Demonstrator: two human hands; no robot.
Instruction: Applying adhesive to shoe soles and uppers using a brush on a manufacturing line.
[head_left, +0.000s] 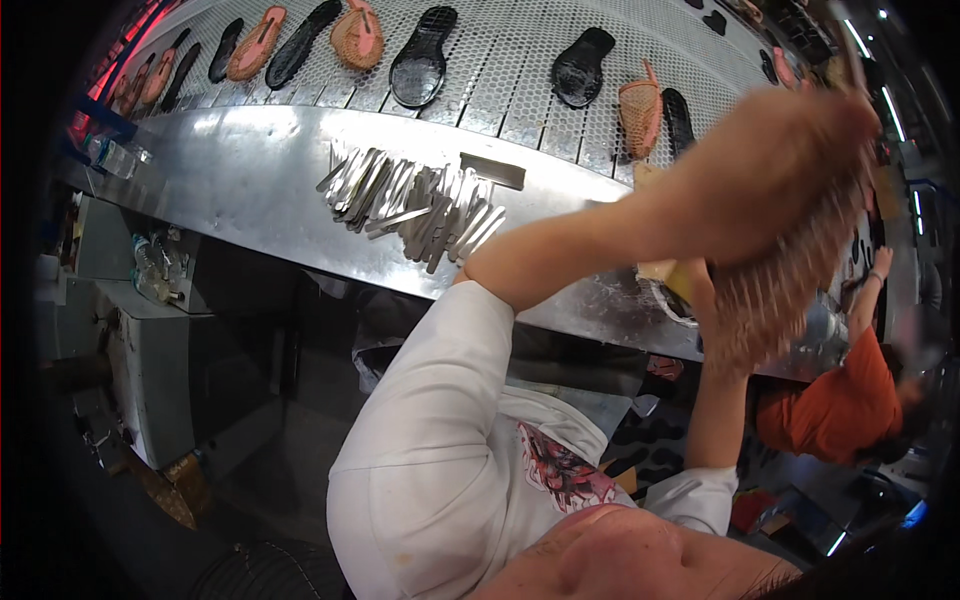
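My left hand (775, 175) is raised over the right part of the metal ledge (300, 135), smeared by motion, its arm stretched across from the left. Close below it is my right hand (750, 325), also blurred and streaked. The fingers of both hands are too smeared to read, and anything between them cannot be made out. Just beyond my left wrist, an orange woven shoe upper (640, 115) and a black shoe sole (677, 118) lie on the mesh conveyor (500, 60). Left of my forearm, a pile of thin metal strips (410, 205) lies on the ledge.
More black soles (418, 60) and woven uppers (357, 38) line the conveyor. A rectangular metal piece (492, 171) lies by the strips. A white-rimmed container (668, 305) is partly hidden near my hands. Plastic bottles (112, 158) are at far left. A co-worker in orange (835, 410) is at right.
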